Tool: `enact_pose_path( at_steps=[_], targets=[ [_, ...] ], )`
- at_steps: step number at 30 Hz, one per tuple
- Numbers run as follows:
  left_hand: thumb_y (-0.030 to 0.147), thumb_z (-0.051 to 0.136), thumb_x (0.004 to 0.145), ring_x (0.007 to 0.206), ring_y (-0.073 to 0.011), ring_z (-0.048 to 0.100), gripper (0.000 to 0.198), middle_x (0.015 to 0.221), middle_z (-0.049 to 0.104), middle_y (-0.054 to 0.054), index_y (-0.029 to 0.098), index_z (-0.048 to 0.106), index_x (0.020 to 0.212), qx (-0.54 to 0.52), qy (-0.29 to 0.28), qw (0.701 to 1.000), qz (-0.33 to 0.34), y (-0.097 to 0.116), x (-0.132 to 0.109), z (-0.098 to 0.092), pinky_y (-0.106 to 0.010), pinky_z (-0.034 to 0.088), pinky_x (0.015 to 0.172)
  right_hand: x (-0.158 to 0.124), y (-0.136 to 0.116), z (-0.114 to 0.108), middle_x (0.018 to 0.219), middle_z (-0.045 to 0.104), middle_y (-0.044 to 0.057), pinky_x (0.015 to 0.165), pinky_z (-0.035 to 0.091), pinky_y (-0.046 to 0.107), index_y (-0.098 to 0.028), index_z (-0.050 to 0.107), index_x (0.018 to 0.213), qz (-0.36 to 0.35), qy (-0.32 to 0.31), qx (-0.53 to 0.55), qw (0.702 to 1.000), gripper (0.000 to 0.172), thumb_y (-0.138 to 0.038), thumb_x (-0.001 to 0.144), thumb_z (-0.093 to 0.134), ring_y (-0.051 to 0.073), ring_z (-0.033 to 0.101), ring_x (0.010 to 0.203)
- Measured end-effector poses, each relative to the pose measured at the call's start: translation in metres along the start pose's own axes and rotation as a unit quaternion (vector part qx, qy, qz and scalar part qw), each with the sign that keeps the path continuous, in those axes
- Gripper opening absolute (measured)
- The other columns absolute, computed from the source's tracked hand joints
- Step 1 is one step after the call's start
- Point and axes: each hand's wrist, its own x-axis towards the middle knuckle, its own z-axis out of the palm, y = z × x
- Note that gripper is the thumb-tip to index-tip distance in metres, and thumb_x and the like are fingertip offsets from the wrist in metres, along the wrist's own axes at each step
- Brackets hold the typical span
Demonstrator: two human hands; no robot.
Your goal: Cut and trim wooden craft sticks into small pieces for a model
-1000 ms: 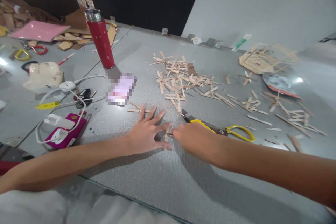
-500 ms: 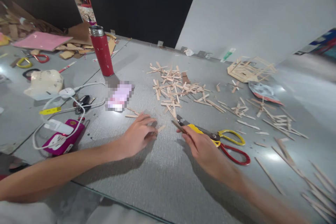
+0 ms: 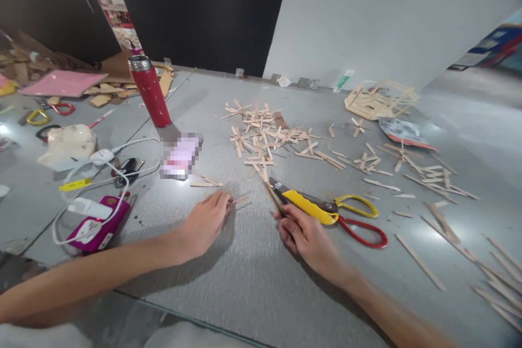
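Observation:
My left hand (image 3: 207,222) is closed in a pinch on a short thin wooden stick (image 3: 241,199), which points right just above the table. In my right hand (image 3: 306,234) is a slim pair of metal tweezers (image 3: 274,198), tips pointing away from me; the fingers are closed round the rear part. Right beside that hand lie large scissors (image 3: 314,205) with a yellow guard on the blade and one yellow and one red handle. A few small sticks (image 3: 207,182) rest just beyond my left hand. Ahead of both hands spreads a pile of wooden stick pieces (image 3: 265,133).
A red bottle (image 3: 150,92) stands behind a blurred phone (image 3: 182,156). At left are a purple power strip (image 3: 100,224), white cables and keys (image 3: 127,171). A stick framework (image 3: 381,100) sits at the far right, beside a plastic packet (image 3: 405,133); longer sticks (image 3: 420,262) lie nearer.
My left fingers have closed on the small stick and lifted it slightly from the table. The tweezers have turned to point more forward in my right hand. The view has shifted a little.

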Motion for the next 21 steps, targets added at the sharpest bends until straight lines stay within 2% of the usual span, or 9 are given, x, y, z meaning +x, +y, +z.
enact_pose_path(
  at_steps=[1,3,6,9,11,14,17,21],
  targets=[
    [0.027,0.034,0.106,0.070,-0.0177,0.058,0.020,0.090,0.063,-0.005,0.021,0.050,0.096,-0.017,-0.005,1.000,-0.006,0.003,0.000,-0.002,-0.032,0.048,0.066,-0.001,0.000,0.000,0.058,0.047,-0.007,0.047,0.039,0.026,-0.021,0.053,0.096,-0.005,0.000,0.001,1.000,0.031,-0.044,0.105,0.035,0.013,0.045,0.045],
    [0.034,0.033,0.108,0.059,-0.0135,0.052,0.024,0.073,0.058,0.002,0.022,0.045,0.091,-0.150,-0.031,0.988,-0.031,0.011,0.000,-0.008,-0.027,0.043,0.060,-0.006,-0.001,0.001,0.057,0.048,-0.007,0.048,0.040,0.026,-0.020,0.054,0.097,-0.034,0.013,-0.029,0.999,0.031,-0.043,0.105,0.035,0.014,0.046,0.046],
    [0.036,0.036,0.108,0.050,-0.0109,0.045,0.021,0.061,0.051,0.007,0.022,0.045,0.095,-0.270,-0.074,0.957,-0.072,0.021,0.001,-0.013,-0.023,0.038,0.055,-0.017,-0.003,0.005,0.053,0.044,-0.008,0.048,0.040,0.026,-0.017,0.059,0.116,-0.085,0.081,-0.127,0.985,0.029,-0.036,0.103,0.040,0.015,0.044,0.044],
    [0.036,0.041,0.106,0.046,-0.0097,0.043,0.025,0.058,0.049,0.007,0.021,0.052,0.090,-0.291,-0.095,0.946,-0.102,0.026,0.002,-0.014,-0.023,0.035,0.052,-0.029,-0.003,0.011,0.054,0.054,-0.007,0.049,0.043,0.025,-0.018,0.058,0.135,-0.117,0.126,-0.201,0.964,0.037,-0.030,0.103,0.044,0.014,0.045,0.041],
    [0.036,0.043,0.105,0.045,-0.0089,0.044,0.029,0.059,0.051,0.006,0.020,0.053,0.084,-0.292,-0.103,0.943,-0.119,0.025,0.003,-0.014,-0.022,0.035,0.050,-0.034,-0.002,0.014,0.060,0.063,-0.003,0.051,0.046,0.025,-0.020,0.061,0.137,-0.138,0.123,-0.233,0.955,0.037,-0.028,0.105,0.044,0.014,0.052,0.043],
    [0.035,0.043,0.105,0.045,-0.0081,0.045,0.031,0.060,0.053,0.006,0.019,0.052,0.080,-0.291,-0.107,0.942,-0.128,0.022,0.004,-0.013,-0.021,0.036,0.049,-0.036,-0.001,0.016,0.062,0.068,-0.002,0.055,0.049,0.024,-0.017,0.061,0.140,-0.161,0.096,-0.261,0.947,0.039,-0.025,0.106,0.044,0.014,0.059,0.047],
    [0.036,0.042,0.106,0.045,-0.0074,0.048,0.031,0.062,0.054,0.005,0.019,0.053,0.083,-0.299,-0.117,0.939,-0.125,0.018,0.006,-0.012,-0.020,0.037,0.048,-0.034,0.001,0.016,0.060,0.066,-0.004,0.052,0.048,0.022,-0.012,0.059,0.143,-0.206,0.093,-0.263,0.938,0.041,-0.023,0.107,0.044,0.012,0.056,0.043],
    [0.036,0.045,0.104,0.040,-0.0077,0.046,0.021,0.061,0.056,0.006,0.020,0.055,0.096,-0.327,-0.135,0.923,-0.153,0.017,0.007,-0.010,-0.018,0.035,0.042,-0.032,0.006,0.019,0.054,0.059,-0.007,0.048,0.043,0.022,-0.010,0.063,0.137,-0.259,0.113,-0.286,0.916,0.037,-0.024,0.109,0.044,0.010,0.048,0.039]
  ],
)
